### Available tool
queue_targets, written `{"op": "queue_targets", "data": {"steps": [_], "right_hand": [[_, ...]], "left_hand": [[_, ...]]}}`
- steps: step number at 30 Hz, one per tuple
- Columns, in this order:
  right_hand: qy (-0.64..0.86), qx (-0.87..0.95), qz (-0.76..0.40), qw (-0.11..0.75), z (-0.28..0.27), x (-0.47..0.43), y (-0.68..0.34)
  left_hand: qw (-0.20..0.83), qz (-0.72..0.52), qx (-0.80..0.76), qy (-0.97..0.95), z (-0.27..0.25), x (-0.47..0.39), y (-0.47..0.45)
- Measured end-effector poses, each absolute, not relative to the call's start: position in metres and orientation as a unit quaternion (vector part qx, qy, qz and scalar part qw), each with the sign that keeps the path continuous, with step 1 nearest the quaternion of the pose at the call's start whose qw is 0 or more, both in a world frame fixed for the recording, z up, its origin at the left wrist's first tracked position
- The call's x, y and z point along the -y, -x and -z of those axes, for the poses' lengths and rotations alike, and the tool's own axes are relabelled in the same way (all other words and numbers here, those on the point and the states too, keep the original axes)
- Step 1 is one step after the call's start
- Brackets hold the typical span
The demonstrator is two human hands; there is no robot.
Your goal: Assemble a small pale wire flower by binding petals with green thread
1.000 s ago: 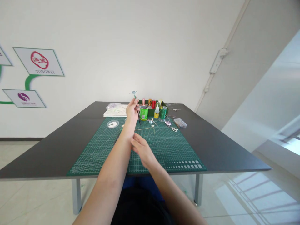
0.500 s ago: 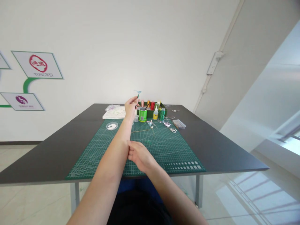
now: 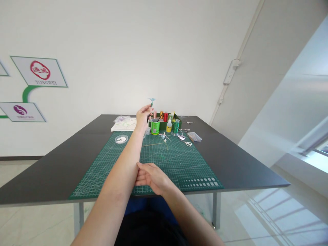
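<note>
My left hand (image 3: 145,116) is stretched far forward and raised, its fingers pinched on a small pale-blue flower (image 3: 151,99) with a green stem. The flower stands upright against the white wall. My right hand (image 3: 152,176) lies close against the left forearm, palm turned inward, with fingers extended and nothing visible in them; whether the fingertips touch the arm I cannot tell. Under both arms spreads a green cutting mat (image 3: 184,164). Beyond the hands are a green can (image 3: 155,127), a thin stick (image 3: 152,145) and a small blue-and-white flower piece (image 3: 164,137).
A green box (image 3: 161,125) with thread spools stands at the back. Near it are a glue bottle (image 3: 169,125), a green spool (image 3: 176,127), scissors (image 3: 188,144) and a clear case (image 3: 194,137). White sheets (image 3: 123,125) and a shallow dish (image 3: 121,139) lie left.
My right hand has moved slightly down and toward me along the left forearm, its fingers a little more spread. My left hand still holds the flower up. The view has shifted slightly.
</note>
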State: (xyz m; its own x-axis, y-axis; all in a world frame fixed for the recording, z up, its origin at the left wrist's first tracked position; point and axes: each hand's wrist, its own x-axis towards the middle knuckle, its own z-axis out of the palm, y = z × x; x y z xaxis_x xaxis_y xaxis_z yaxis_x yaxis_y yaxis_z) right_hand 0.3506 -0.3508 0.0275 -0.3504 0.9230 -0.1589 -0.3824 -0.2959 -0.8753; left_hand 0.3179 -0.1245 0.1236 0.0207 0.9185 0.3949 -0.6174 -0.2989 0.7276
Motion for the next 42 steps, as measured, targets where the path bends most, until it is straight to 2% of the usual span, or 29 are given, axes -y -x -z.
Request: {"op": "queue_targets", "data": {"steps": [4, 8, 10, 15, 17, 20, 22, 25, 29, 38, 40, 42], "right_hand": [[0.333, 0.444, -0.725, 0.408, -0.023, 0.357, -0.354], [0.303, 0.521, -0.741, 0.295, -0.028, 0.359, -0.368], [0.295, 0.563, -0.724, 0.267, -0.035, 0.353, -0.381], [0.358, 0.579, -0.637, 0.361, -0.041, 0.329, -0.404], [0.342, 0.556, -0.655, 0.381, -0.031, 0.327, -0.398], [0.241, 0.482, -0.767, 0.347, -0.01, 0.339, -0.372], [0.215, 0.4, -0.807, 0.378, 0.0, 0.352, -0.35], [0.242, 0.315, -0.779, 0.485, -0.001, 0.368, -0.324], [0.292, 0.294, -0.739, 0.53, -0.019, 0.375, -0.31], [0.336, 0.406, -0.669, 0.524, -0.024, 0.378, -0.314], [0.365, 0.505, -0.62, 0.477, -0.027, 0.373, -0.33], [0.411, 0.638, -0.518, 0.395, -0.034, 0.363, -0.351]], "left_hand": [[0.626, -0.652, -0.156, -0.398, -0.119, 0.13, -0.321], [0.689, -0.616, -0.125, -0.36, -0.118, 0.137, -0.322], [0.706, -0.619, -0.096, -0.33, -0.123, 0.138, -0.317], [0.669, -0.69, -0.016, -0.276, -0.148, 0.13, -0.295], [0.655, -0.705, -0.01, -0.271, -0.153, 0.125, -0.287], [0.634, -0.723, -0.02, -0.273, -0.152, 0.119, -0.282], [0.616, -0.732, -0.041, -0.287, -0.148, 0.114, -0.281], [0.581, -0.742, -0.077, -0.326, -0.142, 0.107, -0.28], [0.546, -0.753, -0.099, -0.354, -0.144, 0.099, -0.277], [0.54, -0.751, -0.102, -0.367, -0.157, 0.107, -0.273], [0.549, -0.739, -0.101, -0.378, -0.154, 0.11, -0.279], [0.562, -0.72, -0.111, -0.39, -0.147, 0.116, -0.288]]}}
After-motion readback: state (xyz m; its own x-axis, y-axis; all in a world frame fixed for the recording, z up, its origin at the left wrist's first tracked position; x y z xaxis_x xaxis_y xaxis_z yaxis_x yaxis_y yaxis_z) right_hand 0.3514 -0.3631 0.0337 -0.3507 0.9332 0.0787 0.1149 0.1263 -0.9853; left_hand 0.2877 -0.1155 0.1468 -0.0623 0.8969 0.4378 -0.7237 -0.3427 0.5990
